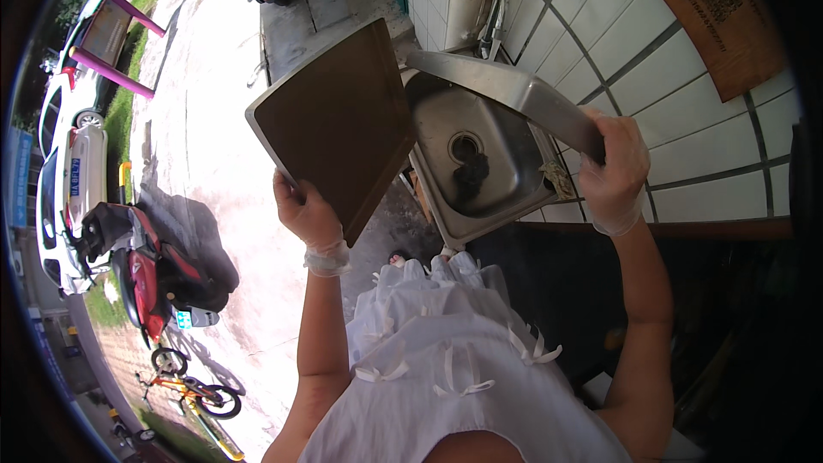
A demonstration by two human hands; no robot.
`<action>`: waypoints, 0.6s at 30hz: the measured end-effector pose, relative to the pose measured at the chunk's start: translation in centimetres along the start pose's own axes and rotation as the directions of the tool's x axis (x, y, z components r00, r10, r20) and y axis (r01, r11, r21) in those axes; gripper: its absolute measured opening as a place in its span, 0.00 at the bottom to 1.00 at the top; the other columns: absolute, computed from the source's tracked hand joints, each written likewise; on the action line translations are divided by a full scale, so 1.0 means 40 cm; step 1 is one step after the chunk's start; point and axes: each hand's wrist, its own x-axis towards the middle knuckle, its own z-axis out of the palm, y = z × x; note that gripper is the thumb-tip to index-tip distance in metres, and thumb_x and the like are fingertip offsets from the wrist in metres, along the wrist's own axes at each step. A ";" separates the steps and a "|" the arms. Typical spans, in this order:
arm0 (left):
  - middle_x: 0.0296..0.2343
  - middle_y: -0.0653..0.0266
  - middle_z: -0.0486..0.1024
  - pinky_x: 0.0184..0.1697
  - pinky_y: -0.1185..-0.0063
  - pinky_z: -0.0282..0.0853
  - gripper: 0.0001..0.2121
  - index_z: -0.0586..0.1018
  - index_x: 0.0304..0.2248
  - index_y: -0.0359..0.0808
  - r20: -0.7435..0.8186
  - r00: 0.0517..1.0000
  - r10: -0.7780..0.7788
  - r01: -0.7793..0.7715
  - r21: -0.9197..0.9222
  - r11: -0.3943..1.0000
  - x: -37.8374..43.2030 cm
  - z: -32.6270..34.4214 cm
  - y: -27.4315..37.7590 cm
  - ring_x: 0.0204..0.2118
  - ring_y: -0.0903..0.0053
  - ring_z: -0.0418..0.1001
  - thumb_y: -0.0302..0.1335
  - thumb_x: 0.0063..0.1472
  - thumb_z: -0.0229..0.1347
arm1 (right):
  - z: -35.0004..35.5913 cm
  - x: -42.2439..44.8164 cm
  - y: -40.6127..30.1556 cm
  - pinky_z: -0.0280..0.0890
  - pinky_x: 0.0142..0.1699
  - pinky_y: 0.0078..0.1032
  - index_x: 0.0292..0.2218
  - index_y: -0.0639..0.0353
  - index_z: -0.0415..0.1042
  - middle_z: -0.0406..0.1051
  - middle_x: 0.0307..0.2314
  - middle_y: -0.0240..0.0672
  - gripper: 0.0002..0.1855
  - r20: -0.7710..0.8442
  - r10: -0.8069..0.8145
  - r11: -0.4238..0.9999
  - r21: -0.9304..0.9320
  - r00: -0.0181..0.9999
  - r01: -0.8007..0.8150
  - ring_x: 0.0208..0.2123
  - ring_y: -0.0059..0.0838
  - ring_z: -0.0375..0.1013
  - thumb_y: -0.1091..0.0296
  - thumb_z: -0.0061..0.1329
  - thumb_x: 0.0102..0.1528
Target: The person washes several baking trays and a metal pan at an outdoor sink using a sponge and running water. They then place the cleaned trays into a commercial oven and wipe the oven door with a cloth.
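My left hand [312, 215], in a clear disposable glove, grips the near edge of a dark brown, flat baking tray [334, 122]. The tray is tilted left of the sink. My right hand [616, 170], gloved the same way, holds one end of a stainless steel pan [508, 80], seen along its side. This pan slants across the far right part of a stainless steel sink [450, 226]. In the sink basin, a dark, wet clump [471, 175] lies by the round drain [464, 145]; its material is unclear. A crumpled yellowish cloth or scrubber [557, 180] rests on the sink's right rim.
A tap [494, 26] and a thick pipe [466, 3] stand behind the sink, against a white tiled wall [688, 135]. A brown board with writing [714, 19] hangs there. Sunlit paving on the left bears a red scooter [151, 276], an orange bicycle [186, 389] and parked white cars [74, 180].
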 end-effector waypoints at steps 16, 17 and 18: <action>0.35 0.61 0.71 0.38 0.76 0.69 0.12 0.68 0.40 0.32 0.705 0.576 -0.413 0.786 -0.338 0.517 -0.262 -0.044 -0.519 0.36 0.71 0.70 0.23 0.55 0.44 | 0.389 -0.198 0.063 0.64 0.38 0.27 0.41 0.73 0.62 0.66 0.33 0.45 0.18 0.789 0.610 -0.339 0.343 0.073 -0.876 0.33 0.34 0.68 0.78 0.43 0.46; 0.37 0.61 0.70 0.39 0.76 0.68 0.13 0.67 0.42 0.33 0.743 0.595 -0.308 0.712 -0.309 0.630 -0.278 -0.049 -0.530 0.37 0.71 0.70 0.25 0.57 0.43 | 0.428 -0.246 0.065 0.64 0.38 0.28 0.41 0.73 0.62 0.66 0.33 0.45 0.18 0.805 0.590 -0.367 0.325 0.052 -0.871 0.33 0.34 0.68 0.78 0.43 0.46; 0.42 0.61 0.67 0.43 0.76 0.66 0.16 0.64 0.47 0.34 0.827 0.440 -0.349 0.885 -0.465 0.011 -0.281 -0.061 -0.537 0.43 0.72 0.66 0.31 0.60 0.41 | 0.467 -0.288 0.064 0.64 0.38 0.30 0.41 0.73 0.62 0.66 0.33 0.46 0.18 0.826 0.563 -0.395 0.306 0.035 -0.866 0.33 0.35 0.68 0.78 0.43 0.46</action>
